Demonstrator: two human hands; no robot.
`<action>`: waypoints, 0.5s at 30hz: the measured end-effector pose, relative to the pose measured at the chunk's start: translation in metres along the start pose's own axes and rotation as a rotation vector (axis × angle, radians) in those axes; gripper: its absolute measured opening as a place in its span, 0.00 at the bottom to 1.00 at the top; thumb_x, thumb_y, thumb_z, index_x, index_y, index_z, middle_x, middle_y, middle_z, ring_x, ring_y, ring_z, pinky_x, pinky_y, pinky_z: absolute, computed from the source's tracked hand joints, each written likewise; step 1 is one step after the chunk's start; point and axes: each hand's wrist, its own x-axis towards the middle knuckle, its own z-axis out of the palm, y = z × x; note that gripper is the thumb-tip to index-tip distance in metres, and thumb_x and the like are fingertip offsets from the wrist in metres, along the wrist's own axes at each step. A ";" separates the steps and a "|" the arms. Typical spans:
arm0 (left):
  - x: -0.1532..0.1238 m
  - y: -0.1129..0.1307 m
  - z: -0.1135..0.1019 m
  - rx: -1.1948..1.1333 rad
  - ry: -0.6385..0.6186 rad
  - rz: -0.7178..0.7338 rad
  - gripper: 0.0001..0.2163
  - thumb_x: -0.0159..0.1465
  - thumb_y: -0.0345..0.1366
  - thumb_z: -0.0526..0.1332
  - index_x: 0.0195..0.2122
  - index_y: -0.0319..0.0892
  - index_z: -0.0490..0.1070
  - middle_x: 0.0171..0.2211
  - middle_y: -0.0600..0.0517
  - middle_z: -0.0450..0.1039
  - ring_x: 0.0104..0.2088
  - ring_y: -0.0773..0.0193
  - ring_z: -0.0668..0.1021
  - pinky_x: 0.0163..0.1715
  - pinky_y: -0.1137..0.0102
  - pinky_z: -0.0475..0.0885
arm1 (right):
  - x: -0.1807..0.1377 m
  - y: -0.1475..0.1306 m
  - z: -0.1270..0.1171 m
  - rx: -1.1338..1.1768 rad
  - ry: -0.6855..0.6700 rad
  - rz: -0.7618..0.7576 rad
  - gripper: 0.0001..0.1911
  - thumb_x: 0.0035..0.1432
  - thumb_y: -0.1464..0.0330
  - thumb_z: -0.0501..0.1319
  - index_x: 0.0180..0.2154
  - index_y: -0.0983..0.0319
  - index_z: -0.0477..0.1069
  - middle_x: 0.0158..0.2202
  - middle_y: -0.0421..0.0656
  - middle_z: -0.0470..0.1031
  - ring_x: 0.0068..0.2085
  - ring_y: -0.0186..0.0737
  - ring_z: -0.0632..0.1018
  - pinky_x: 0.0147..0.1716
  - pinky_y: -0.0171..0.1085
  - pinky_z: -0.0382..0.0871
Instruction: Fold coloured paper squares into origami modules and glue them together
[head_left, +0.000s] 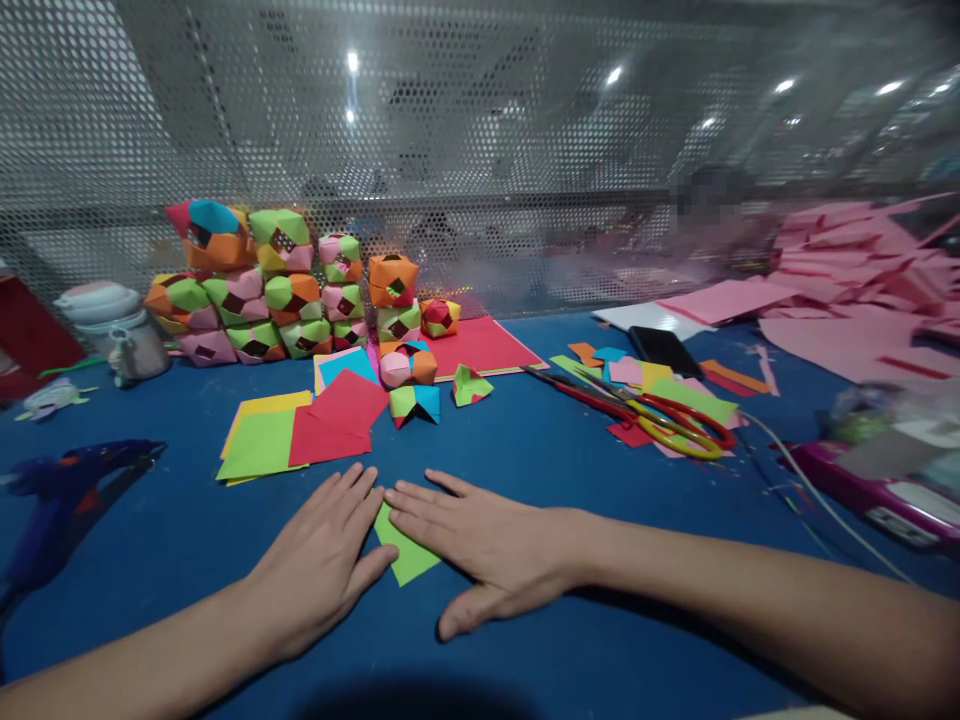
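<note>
Left hand (319,560) and right hand (487,543) flat, fingers extended, gripping nothing. Small bright-green paper piece (405,555) lies on blue table (517,425) between them, partly under right fingers and left thumb, seemingly pressed so it cannot slide. Stacked square coloured paper sheets (326,428) just beyond, likely for easy reach; red- and yellow-handled metal scissors (646,408) lie apart, rightward.
</note>
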 end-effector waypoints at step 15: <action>0.001 0.006 0.001 -0.142 -0.187 -0.158 0.30 0.64 0.52 0.46 0.61 0.35 0.56 0.63 0.36 0.50 0.63 0.46 0.55 0.59 0.52 0.56 | 0.002 -0.007 0.008 -0.077 0.054 0.107 0.46 0.58 0.46 0.49 0.65 0.67 0.36 0.66 0.52 0.35 0.66 0.48 0.40 0.63 0.53 0.31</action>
